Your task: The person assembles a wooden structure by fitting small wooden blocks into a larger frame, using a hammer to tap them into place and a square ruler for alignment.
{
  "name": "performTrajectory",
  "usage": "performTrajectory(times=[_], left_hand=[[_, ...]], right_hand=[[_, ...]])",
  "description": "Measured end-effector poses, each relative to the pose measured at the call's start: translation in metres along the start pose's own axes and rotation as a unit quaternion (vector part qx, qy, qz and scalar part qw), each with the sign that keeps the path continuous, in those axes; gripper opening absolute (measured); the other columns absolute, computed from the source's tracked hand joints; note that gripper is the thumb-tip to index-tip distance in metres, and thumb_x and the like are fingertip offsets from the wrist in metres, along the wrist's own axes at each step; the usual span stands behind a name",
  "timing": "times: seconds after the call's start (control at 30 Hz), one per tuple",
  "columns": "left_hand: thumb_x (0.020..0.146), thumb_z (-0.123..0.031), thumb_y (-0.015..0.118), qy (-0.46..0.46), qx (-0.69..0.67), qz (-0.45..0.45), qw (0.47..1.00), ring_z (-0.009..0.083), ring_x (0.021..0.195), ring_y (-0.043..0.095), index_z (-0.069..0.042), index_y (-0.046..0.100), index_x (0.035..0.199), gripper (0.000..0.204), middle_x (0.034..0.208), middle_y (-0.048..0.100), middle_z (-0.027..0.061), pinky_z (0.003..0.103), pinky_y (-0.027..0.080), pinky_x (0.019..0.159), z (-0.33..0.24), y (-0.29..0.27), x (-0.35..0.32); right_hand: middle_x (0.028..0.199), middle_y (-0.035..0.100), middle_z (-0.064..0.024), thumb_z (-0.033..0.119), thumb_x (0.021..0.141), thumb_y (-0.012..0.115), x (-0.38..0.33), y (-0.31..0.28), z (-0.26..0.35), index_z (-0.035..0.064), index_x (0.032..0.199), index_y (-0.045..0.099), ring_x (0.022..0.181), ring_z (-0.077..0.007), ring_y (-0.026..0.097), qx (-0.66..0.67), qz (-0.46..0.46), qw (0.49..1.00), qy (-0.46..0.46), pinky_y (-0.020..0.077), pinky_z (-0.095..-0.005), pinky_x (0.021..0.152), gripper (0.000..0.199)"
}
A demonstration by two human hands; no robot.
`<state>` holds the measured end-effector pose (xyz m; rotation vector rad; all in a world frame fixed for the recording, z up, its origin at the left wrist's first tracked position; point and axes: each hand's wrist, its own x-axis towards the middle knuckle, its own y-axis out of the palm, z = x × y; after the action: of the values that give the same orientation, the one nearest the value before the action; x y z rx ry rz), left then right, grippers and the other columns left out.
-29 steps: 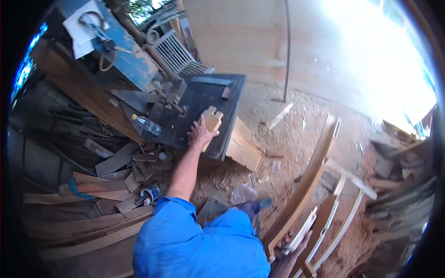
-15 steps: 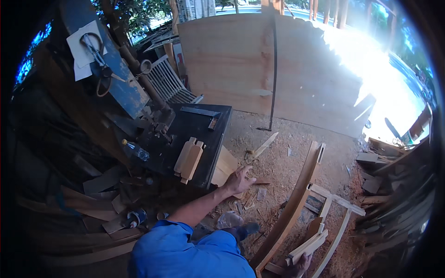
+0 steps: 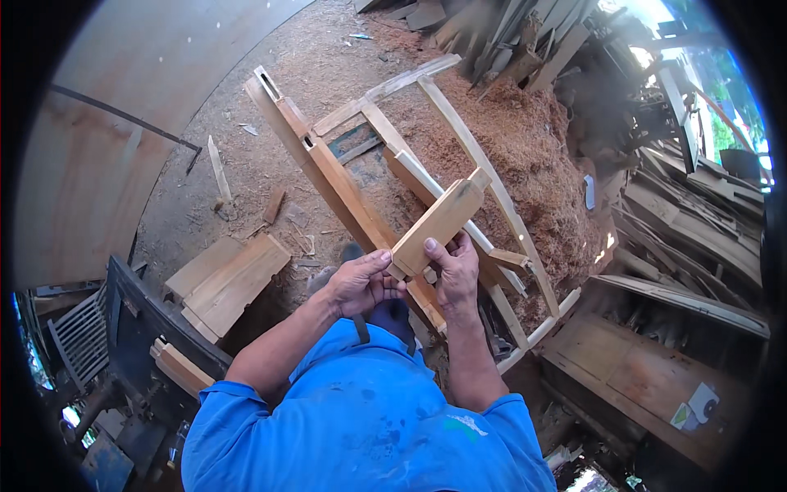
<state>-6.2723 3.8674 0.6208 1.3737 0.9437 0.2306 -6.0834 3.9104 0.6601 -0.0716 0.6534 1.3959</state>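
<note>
well, some of this is hard to see. the dark machine table at the lower left is cut off by the round black edge, and the stuff below it is too dim to make out. the pile of planks on the right is in deep shade, so i can't tell one board from the next. the lower end of the short wood block is hidden behind the fingers, and the person's feet are mostly hidden under the hands too.

both arms come up from the bottom, out of a blue shirt, and bend in so the hands meet in the middle. the left hand is curled shut around the lower end of the block, thumb on top, knuckles facing up. the right hand grips the same end from the other side, with its fingers wrapped over the edge (so both hands are closed on the one piece). the block tilts up and to the right, away from the body.

the block is held just above a curved wooden frame that lies on the dirt floor, with long rails and cross bars. a big heap of sawdust sits behind the frame. a stack of flat boards lies to the left, near the machine table, well apart from the hands.
</note>
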Motion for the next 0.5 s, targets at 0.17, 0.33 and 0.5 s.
performTrajectory(times=[0.17, 0.33, 0.5], left_hand=[[0.106, -0.027, 0.053, -0.050, 0.020, -0.047, 0.997, 0.0203, 0.090, 0.064, -0.004, 0.053, 0.130, 0.033, 0.105, 0.065, 0.0123, 0.040, 0.054, 0.082, -0.003, -0.003, 0.008], [0.105, -0.029, 0.054, -0.107, 0.027, -0.037, 0.993, 0.0179, 0.082, 0.061, -0.004, 0.056, 0.122, 0.030, 0.098, 0.063, 0.0083, 0.038, 0.053, 0.078, 0.008, -0.038, 0.019], [0.100, -0.024, 0.061, -0.137, 0.394, -0.011, 0.909, 0.0219, 0.105, 0.062, -0.005, 0.053, 0.133, 0.039, 0.113, 0.063, 0.0105, 0.040, 0.051, 0.094, 0.003, -0.045, 0.025]], right_hand=[[0.117, 0.063, -0.0136, -0.001, 0.080, 0.080, -0.008, -0.015, -0.011, -0.0036, 0.128, 0.048, 0.107, -0.0219, 0.064, 0.065, -0.019, 0.997, -0.025, 0.0533, -0.0369, 0.097, 0.058], [0.115, 0.061, -0.0102, 0.002, 0.076, 0.082, -0.029, -0.048, -0.034, 0.0010, 0.129, 0.050, 0.108, -0.0215, 0.063, 0.021, -0.053, 0.998, 0.002, 0.0523, -0.0357, 0.096, 0.061], [0.112, 0.062, -0.0107, 0.017, 0.081, 0.065, -0.025, -0.078, -0.028, -0.0016, 0.132, 0.050, 0.101, -0.0226, 0.065, 0.099, 0.027, 0.983, 0.153, 0.0547, -0.0354, 0.092, 0.056]])
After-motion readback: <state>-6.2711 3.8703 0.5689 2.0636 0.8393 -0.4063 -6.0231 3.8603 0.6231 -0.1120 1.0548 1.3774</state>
